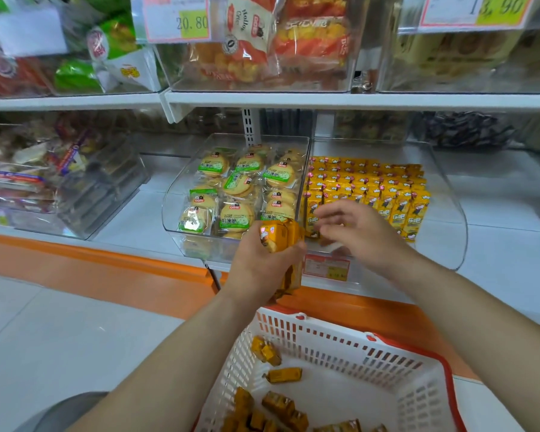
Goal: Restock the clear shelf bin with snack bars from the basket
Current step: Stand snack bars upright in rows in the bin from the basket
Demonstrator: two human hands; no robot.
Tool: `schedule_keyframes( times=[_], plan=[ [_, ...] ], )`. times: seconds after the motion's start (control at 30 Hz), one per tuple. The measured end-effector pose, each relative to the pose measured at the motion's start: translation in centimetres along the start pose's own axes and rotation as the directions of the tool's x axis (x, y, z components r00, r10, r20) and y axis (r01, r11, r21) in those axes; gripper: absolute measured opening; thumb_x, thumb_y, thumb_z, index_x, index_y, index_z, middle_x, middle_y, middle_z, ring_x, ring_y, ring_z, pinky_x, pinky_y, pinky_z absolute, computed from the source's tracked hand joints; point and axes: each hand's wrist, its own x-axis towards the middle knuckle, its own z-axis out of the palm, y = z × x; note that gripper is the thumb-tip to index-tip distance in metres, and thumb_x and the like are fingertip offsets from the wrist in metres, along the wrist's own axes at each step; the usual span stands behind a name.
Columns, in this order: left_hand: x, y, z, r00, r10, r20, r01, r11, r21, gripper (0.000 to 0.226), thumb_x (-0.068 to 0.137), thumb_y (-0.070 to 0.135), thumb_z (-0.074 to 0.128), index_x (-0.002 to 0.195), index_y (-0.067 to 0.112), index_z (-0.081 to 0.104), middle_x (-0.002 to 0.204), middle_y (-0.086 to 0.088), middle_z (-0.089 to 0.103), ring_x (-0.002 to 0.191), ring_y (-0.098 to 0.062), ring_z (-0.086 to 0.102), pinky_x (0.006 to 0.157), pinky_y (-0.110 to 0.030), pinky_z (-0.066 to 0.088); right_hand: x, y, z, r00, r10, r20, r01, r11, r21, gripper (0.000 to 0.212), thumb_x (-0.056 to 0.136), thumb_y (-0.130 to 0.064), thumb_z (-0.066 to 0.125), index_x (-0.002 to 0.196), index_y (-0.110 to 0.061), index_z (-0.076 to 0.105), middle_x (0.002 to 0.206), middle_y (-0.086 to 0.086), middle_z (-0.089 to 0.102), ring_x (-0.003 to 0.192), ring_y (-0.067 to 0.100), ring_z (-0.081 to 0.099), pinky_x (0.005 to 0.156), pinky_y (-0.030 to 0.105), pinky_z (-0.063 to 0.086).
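My left hand (pixel 264 266) grips a bunch of yellow snack bars (pixel 282 236) just in front of the shelf, above the basket. My right hand (pixel 354 232) reaches over the front lip of the clear shelf bin (pixel 449 210), fingers spread and blurred, near the front row of yellow bars (pixel 387 194) standing upright inside. I cannot tell whether it holds a bar. The white basket (pixel 387 353) with a red rim sits below, with several loose yellow bars (pixel 284 375) on its bottom.
A neighbouring clear bin (pixel 175 194) to the left holds green-labelled round biscuits. More clear bins line the upper shelf (pixel 325 99) and the left side. A price tag (pixel 326 268) hangs on the bin's front. An orange ledge (pixel 106 266) runs below.
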Motion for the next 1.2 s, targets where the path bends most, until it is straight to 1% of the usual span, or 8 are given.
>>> schedule_keyframes(
  times=[0.13, 0.37, 0.57, 0.7, 0.83, 0.93, 1.07, 1.2],
  plan=[
    [-0.4, 0.0, 0.4, 0.999, 0.013, 0.043, -0.014, 1.0, 0.023, 0.024, 0.083, 0.038, 0.083, 0.098, 0.031, 0.065, 0.082, 0.004, 0.075, 0.081, -0.018, 0.075, 0.074, -0.041, 0.065, -2.5, -0.8, 0.9, 0.979, 0.09, 0.185, -0.148, 0.932, 0.331, 0.023, 0.096, -0.023, 0.064, 0.117, -0.03, 0.064, 0.091, 0.001, 0.076, 0.081, 0.025, 0.075, 0.064, 0.029, 0.057],
    [-1.2, 0.3, 0.8, 0.98, -0.054, 0.192, 0.063, 0.997, -0.038, 0.038, 0.072, 0.043, 0.084, 0.103, 0.025, 0.071, 0.095, -0.007, 0.078, 0.09, -0.028, 0.077, 0.08, -0.055, 0.063, -2.7, -1.3, -1.0, 0.979, 0.127, 0.158, -0.177, 0.915, 0.362, 0.024, 0.093, -0.006, 0.062, 0.114, -0.017, 0.067, 0.092, 0.011, 0.076, 0.076, 0.029, 0.074, 0.061, 0.034, 0.06],
    [-1.3, 0.3, 0.9, 0.972, 0.019, 0.232, -0.023, 1.0, 0.017, 0.057, 0.062, 0.047, 0.092, 0.112, 0.032, 0.068, 0.095, 0.002, 0.079, 0.089, -0.019, 0.077, 0.084, -0.047, 0.063, -3.0, -1.3, -1.2, 0.982, 0.09, 0.167, -0.13, 0.961, 0.246, 0.027, 0.086, -0.036, 0.074, 0.112, -0.03, 0.069, 0.085, 0.0, 0.075, 0.074, 0.025, 0.075, 0.056, 0.03, 0.057],
    [-1.3, 0.4, 1.1, 0.978, -0.008, 0.207, 0.025, 0.997, -0.078, 0.045, 0.074, 0.041, 0.08, 0.114, 0.026, 0.069, 0.098, -0.008, 0.079, 0.093, -0.028, 0.077, 0.084, -0.05, 0.062, -2.5, -1.1, -2.2, 0.991, 0.026, 0.13, -0.058, 0.966, 0.25, 0.021, 0.095, -0.016, 0.063, 0.112, -0.025, 0.071, 0.088, 0.001, 0.075, 0.079, 0.026, 0.075, 0.062, 0.034, 0.059],
    [-1.3, 0.5, 1.0, 0.961, -0.112, 0.251, 0.158, 0.972, -0.173, 0.03, 0.092, 0.023, 0.073, 0.12, 0.015, 0.065, 0.103, -0.018, 0.077, 0.092, -0.034, 0.077, 0.069, -0.04, 0.064, -2.6, -0.6, -3.8, 0.977, -0.051, 0.207, -0.057, 0.873, 0.484, 0.041, 0.096, 0.005, 0.049, 0.119, -0.022, 0.07, 0.102, 0.011, 0.066, 0.092, 0.03, 0.07, 0.078, 0.048, 0.06],
    [-1.3, 0.4, 1.1, 0.97, -0.074, 0.231, 0.108, 0.984, -0.14, 0.032, 0.091, 0.024, 0.075, 0.12, 0.016, 0.064, 0.098, -0.013, 0.078, 0.088, -0.03, 0.078, 0.062, -0.033, 0.061, -2.5, -0.6, -4.1, 0.973, -0.057, 0.223, -0.074, 0.839, 0.539, 0.04, 0.092, 0.002, 0.05, 0.119, -0.02, 0.07, 0.122, 0.029, 0.058, 0.099, 0.033, 0.067, 0.08, 0.049, 0.059],
    [-1.1, 0.2, 1.1, 0.986, -0.043, 0.16, 0.057, 0.995, -0.084, 0.027, 0.09, 0.027, 0.077, 0.114, 0.022, 0.065, 0.089, -0.005, 0.08, 0.083, -0.023, 0.079, 0.058, -0.031, 0.059, -2.4, -0.6, -3.9, 0.986, 0.012, 0.167, -0.082, 0.903, 0.422, 0.026, 0.09, -0.022, 0.065, 0.115, -0.023, 0.071, 0.104, 0.016, 0.067, 0.095, 0.028, 0.071, 0.069, 0.04, 0.059],
    [-1.2, 0.1, 1.3, 0.998, 0.0, 0.063, 0.003, 0.999, -0.046, 0.029, 0.085, 0.028, 0.082, 0.107, 0.025, 0.065, 0.08, 0.001, 0.078, 0.073, -0.015, 0.077, 0.052, -0.026, 0.057, -2.3, -0.4, -3.5, 0.993, 0.042, 0.107, -0.061, 0.981, 0.183, 0.012, 0.086, -0.021, 0.076, 0.092, -0.017, 0.066, 0.09, 0.006, 0.072, 0.08, 0.026, 0.075, 0.064, 0.037, 0.06]
  ],
)
